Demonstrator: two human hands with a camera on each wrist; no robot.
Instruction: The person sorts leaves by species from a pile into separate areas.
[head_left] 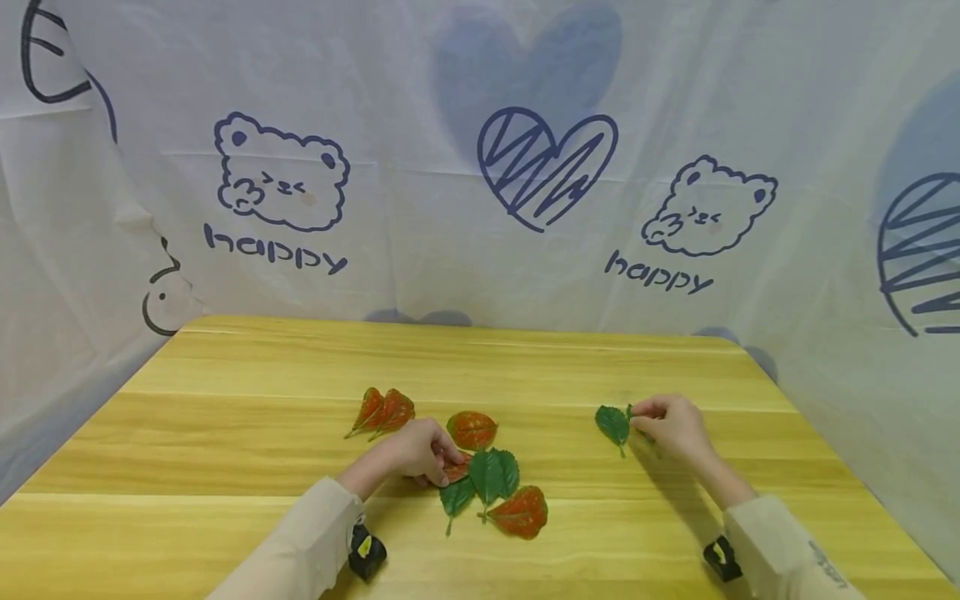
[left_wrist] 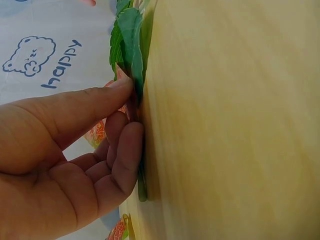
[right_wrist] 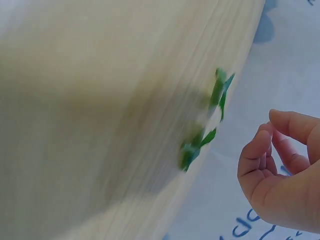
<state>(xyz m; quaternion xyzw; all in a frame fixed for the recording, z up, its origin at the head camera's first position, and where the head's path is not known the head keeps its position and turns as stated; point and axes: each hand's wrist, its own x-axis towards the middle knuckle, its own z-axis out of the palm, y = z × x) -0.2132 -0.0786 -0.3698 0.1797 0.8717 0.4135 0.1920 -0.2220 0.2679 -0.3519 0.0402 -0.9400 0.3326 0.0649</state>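
My left hand pinches a red leaf between thumb and fingers, low over the table beside a cluster of leaves. In the left wrist view the red leaf's edge shows above my thumb, next to green leaves. The cluster has several green leaves, with a red leaf at its lower right. My right hand hovers by a green leaf, partly covering another. In the right wrist view, its fingers are loosely bent and hold nothing, above the green leaves.
Another red leaf lies just beyond the cluster. Overlapping red leaves lie farther left. The wooden table ends at a white cloth printed with bears and hearts. Each wrist carries a black strap-on device.
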